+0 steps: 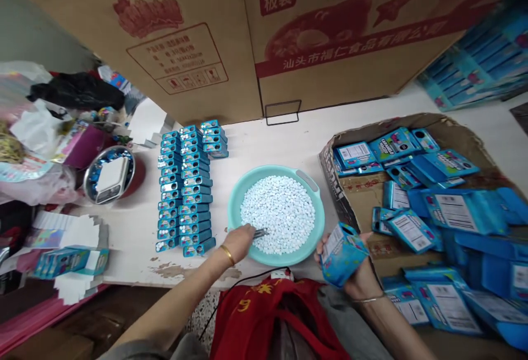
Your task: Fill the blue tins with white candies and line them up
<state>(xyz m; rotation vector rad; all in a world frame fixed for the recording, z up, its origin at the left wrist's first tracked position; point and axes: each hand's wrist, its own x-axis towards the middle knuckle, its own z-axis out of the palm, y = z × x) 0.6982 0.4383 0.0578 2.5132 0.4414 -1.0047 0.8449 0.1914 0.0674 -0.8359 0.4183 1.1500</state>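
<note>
Left hand (238, 242) pinching a small shiny metal scoop (259, 233) just over the rim of one round teal plastic basin (276, 250), heaped with tiny glossy white tablets (278, 214), and right hand (355, 278) just beside it, clenched around a small blue printed cardboard box (342, 254). On the pale scuffed bench (264, 145), neat columns of small blue packs (183, 189), dozens, no exact count possible. Off to the right, one torn brown cardboard tray (346, 195) piled with flat blue printed cartons (447, 211).
</note>
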